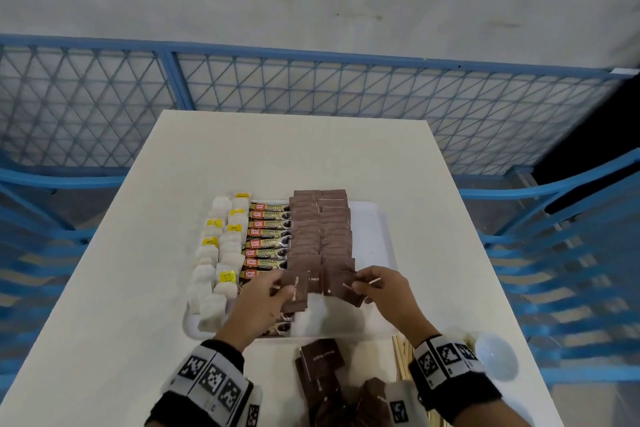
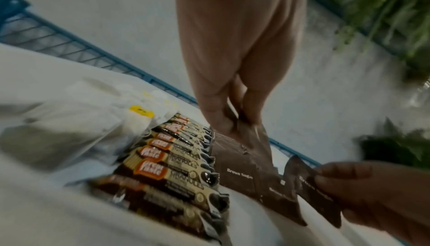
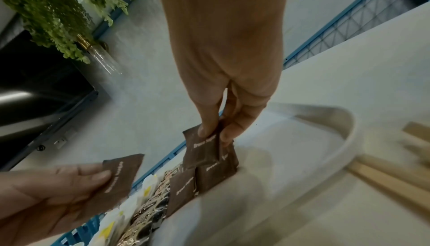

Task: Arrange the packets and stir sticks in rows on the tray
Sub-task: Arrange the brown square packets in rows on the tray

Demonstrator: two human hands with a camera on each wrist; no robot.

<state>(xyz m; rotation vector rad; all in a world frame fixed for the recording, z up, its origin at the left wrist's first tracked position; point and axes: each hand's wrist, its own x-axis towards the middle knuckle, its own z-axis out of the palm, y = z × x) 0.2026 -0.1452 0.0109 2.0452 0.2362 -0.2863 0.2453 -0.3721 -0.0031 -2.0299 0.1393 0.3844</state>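
Head view: white tray on tabletop, filled from the left. Two rows of tea bags, one row of coffee sticks, two rows of brown sugar packets running from far edge toward the near edge.

Left hand clamped on one brown packet, thumb on top, fingers under, over the near end of the left sugar row. Right hand pinched on a second packet at the near end of the right sugar row.

Key relation: open slots lay directly below and slightly nearer than each held packet. Packet long axes roughly across the row, both a little tilted; squaring likely needed before set-down. Each hand nearer its own row, no crossing called for.

Loose sugar packets heaped on tabletop near the body, between the wrists. Stir sticks off the tray beside the right wrist, none arranged yet. White bowl at right.

Hard to make out: near end of coffee row hidden under left hand; stick count cut off by the wristband; wrist views motion-blurred; whether right hand held one packet or two, uncertain.
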